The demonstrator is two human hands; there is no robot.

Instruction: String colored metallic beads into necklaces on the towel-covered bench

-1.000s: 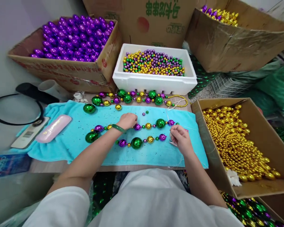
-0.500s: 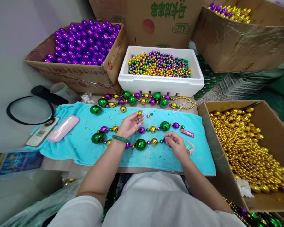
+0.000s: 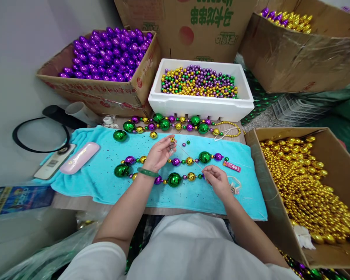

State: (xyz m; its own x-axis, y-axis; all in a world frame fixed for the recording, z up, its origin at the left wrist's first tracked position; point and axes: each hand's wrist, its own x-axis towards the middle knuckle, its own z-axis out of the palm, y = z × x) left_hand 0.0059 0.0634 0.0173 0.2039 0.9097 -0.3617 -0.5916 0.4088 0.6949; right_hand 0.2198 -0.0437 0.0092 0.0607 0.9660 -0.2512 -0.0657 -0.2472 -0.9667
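Note:
My left hand (image 3: 160, 153), with a green bangle at the wrist, pinches a small gold bead (image 3: 172, 140) between thumb and fingertips above the blue towel (image 3: 99, 192). A thin pale string (image 3: 189, 154) runs taut from that bead down to my right hand (image 3: 216, 179), whose thumb and forefinger are closed on it. Below my hands a bead strand lies in a loop, with large green balls (image 3: 174, 179) and smaller purple and gold ones; my left forearm hides part of it. A small purple bead (image 3: 184, 144) and a small green bead (image 3: 188, 142) lie loose nearby.
Finished-looking strands (image 3: 165, 124) lie behind the towel. A white foam box (image 3: 201, 105) of small beads stands at the back, between cartons. Gold beads fill a carton (image 3: 280, 217) at right. A pink case (image 3: 79, 158) and phone (image 3: 55, 161) lie left; a red packet (image 3: 232, 166) lies right.
The string between my hands has gone from slightly bent to straight. The gold bead stays in my left fingers, and both hands keep nearly the same place. The view has shifted slightly.

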